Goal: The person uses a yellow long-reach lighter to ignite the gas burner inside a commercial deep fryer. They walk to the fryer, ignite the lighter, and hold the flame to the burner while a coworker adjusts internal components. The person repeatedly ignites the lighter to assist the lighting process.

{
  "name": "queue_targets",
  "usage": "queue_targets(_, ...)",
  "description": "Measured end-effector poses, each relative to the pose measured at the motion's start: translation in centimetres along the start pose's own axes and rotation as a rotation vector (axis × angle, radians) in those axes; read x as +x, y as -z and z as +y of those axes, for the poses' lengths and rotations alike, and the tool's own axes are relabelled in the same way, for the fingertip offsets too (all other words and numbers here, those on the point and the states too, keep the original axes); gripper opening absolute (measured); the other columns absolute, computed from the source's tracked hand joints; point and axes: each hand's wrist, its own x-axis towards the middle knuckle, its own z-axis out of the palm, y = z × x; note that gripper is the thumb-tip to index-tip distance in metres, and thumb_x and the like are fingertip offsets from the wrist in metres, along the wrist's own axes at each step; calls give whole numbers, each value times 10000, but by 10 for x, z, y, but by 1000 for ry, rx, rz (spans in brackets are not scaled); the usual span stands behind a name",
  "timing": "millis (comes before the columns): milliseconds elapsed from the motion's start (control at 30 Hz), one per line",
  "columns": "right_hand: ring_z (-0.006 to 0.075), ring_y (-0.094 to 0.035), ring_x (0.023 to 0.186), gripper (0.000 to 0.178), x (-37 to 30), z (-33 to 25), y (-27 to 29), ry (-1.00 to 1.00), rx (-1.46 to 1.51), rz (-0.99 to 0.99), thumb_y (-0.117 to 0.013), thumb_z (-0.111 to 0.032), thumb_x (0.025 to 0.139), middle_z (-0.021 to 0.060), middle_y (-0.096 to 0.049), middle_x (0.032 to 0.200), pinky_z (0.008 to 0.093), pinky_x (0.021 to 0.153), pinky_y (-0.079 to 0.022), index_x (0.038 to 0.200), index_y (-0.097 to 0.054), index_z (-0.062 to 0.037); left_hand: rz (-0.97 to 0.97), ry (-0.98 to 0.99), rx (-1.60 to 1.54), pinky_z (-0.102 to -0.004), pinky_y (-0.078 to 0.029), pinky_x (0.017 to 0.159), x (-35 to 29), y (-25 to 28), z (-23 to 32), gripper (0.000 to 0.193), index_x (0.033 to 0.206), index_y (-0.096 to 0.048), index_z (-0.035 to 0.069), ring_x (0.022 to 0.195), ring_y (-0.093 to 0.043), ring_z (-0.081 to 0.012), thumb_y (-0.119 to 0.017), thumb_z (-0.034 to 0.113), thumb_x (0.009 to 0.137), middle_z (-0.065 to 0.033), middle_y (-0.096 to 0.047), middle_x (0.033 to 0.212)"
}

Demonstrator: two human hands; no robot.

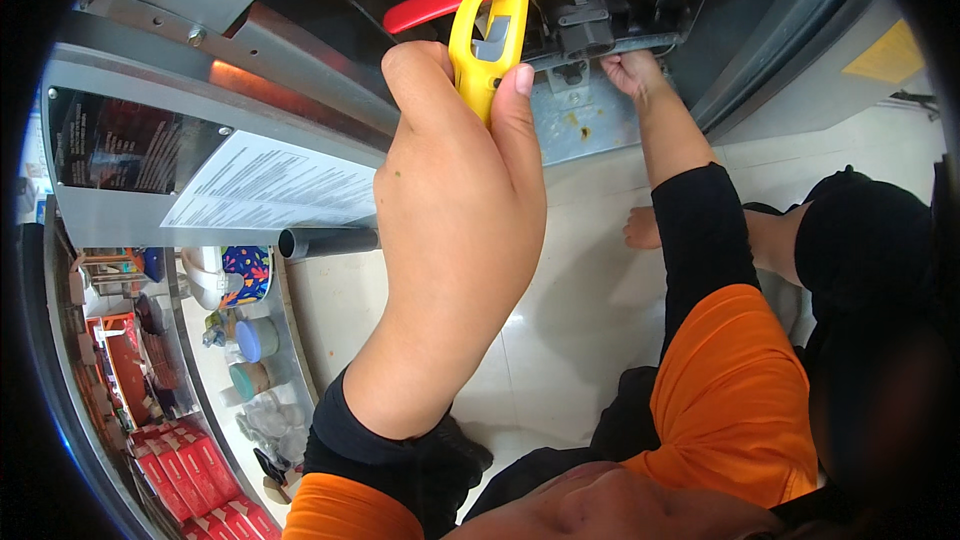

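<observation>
The yellow-handled tool (490, 40) stands nearly upright at the far centre. Its metal shaft runs up toward a black bracket (578, 22) just right.

Glossy pale tiled floor (560, 340), a grey metal panel (130, 90) bearing a printed sheet (270, 185), cluttered shelves (170, 400) at left.

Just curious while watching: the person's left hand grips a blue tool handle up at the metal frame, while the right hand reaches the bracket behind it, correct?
Not quite. The head view shows the tool handle in the left hand is yellow, not blue. The right hand does reach the bracket.

Black bracket (583, 25) crowds hands; floor (560, 320) below open.
</observation>
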Motion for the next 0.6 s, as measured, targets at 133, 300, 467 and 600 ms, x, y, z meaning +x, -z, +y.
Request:
queue_targets(133, 83, -494, 637, 130, 5, 7, 9, 17, 184, 5, -475, -68, 1014, 20, -610, 869, 192, 463, -361, 1030, -603, -74, -16, 42, 9, -496, -504, 571, -1, 3, 0, 299, 1073, -383, 13, 689, -642, -472, -599, 205, 998, -248, -631, 802)
queue_targets(300, 89, -476, 623, 103, 12, 11, 29, 38, 485, -57, -513, -102, 1008, 22, -605, 856, 197, 453, -359, 1008, -613, -76, -10, 48, 9, -492, -507, 567, 0, 5, -2, 302, 1082, -384, 9, 677, -647, -465, -602, 199, 996, -247, -633, 803)
queue_targets(467, 87, -490, 604, 106, 11, 1, 26, -40, 450, -88, -522, -91, 997, 42, -629, 878, 192, 433, -364, 1002, -625, -70, 22, 34, 46, -487, -508, 558, 3, 5, -8, 304, 1086, -386, 7, 675, -652, -460, -606, 194, 993, -250, -633, 809)
queue_targets(600, 82, -495, 616, 111, 12, -2, 28, -39, 455, -97, -516, -85, 1002, 38, -630, 891, 182, 437, -366, 1017, -625, -76, 38, 10, 23, -479, -508, 548, 2, -1, -12, 304, 1087, -390, 6, 671, -651, -458, -615, 186, 987, -251, -632, 812)
